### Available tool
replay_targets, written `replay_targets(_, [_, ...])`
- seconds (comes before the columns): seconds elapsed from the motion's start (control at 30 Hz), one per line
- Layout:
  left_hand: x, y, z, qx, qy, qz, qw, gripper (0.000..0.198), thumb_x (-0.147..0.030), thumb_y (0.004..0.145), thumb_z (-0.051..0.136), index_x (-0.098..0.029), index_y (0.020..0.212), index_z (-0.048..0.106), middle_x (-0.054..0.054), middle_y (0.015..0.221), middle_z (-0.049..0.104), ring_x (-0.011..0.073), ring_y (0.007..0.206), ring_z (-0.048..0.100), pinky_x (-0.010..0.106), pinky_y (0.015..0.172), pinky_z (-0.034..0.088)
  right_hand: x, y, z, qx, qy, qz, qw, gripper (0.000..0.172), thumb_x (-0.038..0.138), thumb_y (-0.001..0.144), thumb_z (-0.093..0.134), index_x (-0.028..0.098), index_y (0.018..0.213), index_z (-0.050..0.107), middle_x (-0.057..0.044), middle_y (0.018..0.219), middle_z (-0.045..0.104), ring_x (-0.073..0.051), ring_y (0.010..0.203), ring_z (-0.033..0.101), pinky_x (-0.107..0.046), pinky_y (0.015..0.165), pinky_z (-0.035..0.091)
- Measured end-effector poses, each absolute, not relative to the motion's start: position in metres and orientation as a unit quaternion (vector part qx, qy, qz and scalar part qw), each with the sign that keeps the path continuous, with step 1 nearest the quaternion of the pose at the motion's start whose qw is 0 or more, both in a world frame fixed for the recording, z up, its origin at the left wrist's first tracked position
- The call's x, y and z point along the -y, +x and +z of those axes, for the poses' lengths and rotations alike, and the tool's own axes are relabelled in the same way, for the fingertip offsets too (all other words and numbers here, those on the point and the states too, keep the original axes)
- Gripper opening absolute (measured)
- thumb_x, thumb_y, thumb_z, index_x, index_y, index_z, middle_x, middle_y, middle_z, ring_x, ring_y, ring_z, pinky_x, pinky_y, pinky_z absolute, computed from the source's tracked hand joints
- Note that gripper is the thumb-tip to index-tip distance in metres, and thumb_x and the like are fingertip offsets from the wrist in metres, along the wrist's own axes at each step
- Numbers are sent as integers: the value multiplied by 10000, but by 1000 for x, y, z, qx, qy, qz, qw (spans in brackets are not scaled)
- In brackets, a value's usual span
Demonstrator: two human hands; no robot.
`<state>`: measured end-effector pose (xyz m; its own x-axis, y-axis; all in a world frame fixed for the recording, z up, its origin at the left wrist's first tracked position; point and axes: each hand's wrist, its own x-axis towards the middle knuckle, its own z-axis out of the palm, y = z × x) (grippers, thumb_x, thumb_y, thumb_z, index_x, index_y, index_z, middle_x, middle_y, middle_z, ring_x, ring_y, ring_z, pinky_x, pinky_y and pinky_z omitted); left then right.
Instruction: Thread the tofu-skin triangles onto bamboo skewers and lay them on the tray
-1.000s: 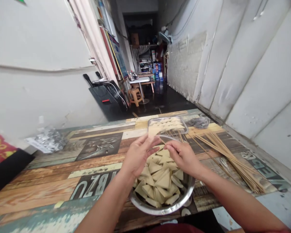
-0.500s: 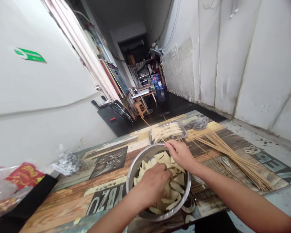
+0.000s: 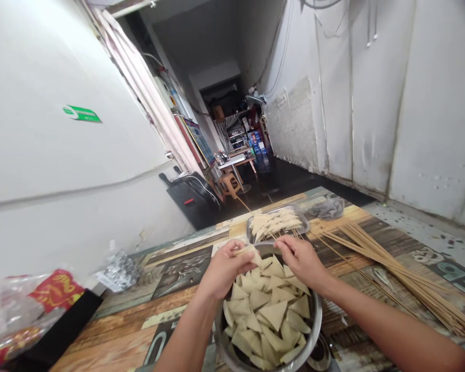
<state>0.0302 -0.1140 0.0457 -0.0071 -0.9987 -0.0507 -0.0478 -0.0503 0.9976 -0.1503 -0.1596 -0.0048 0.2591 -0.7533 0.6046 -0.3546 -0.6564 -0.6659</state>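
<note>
A metal bowl [image 3: 316, 330] full of pale triangular pieces [image 3: 274, 315] stands at the table's near edge. Over its upper left rim, my left hand [image 3: 232, 263] pinches one triangular piece [image 3: 252, 253]. My right hand [image 3: 300, 258] is closed at the bowl's far rim, its thumb and fingertips together around a thin skewer that is mostly hidden. Just beyond the bowl, a clear tray [image 3: 305, 221] holds skewered triangles [image 3: 277, 223] in rows, with stick ends pointing toward me.
Loose wooden skewers [image 3: 395, 268] lie across the table's right side. A crumpled grey bag [image 3: 328, 207] sits at the far right corner. On the left are a silvery plastic bundle [image 3: 120, 271] and a black box [image 3: 67, 328] with red and clear packaging [image 3: 58, 292].
My left hand has risen out of the bowl's contents with a triangular piece, moving up beside my right hand. The whole view has shifted, so the table appears lower.
</note>
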Motion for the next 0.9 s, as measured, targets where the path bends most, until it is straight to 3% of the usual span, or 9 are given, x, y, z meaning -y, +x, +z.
replay_targets(0.1, [135,47,32,304,440,-574,620,129,-62,694,613,-124,768,527,67,831,647,143,785,629,275,776,501,152,-153,1,-343,-784,-473,208,230,216,877,381,163,774,580,2,647,593,-118,597,542,-201,572,391])
replay_targets(0.3, [147,62,16,109,384,-566,721,84,-42,776,503,-71,849,532,176,895,633,238,845,639,344,707,551,123,-155,3,-291,-858,-352,234,221,222,878,382,215,891,602,-4,762,671,-136,674,628,-209,610,454])
replay_targets(0.53, [153,71,12,22,337,-560,756,124,-33,791,473,-80,902,504,189,954,609,257,899,623,340,684,560,118,-156,-10,-289,-887,-325,154,265,208,860,385,194,1009,604,-49,824,712,-168,732,677,-226,648,520])
replay_targets(0.9, [156,77,13,-24,313,-562,765,105,-31,794,467,-86,884,467,210,952,602,248,889,627,302,666,562,119,-157,-4,-305,-893,-278,181,300,238,871,382,181,1054,612,-65,896,711,-162,799,673,-219,691,526])
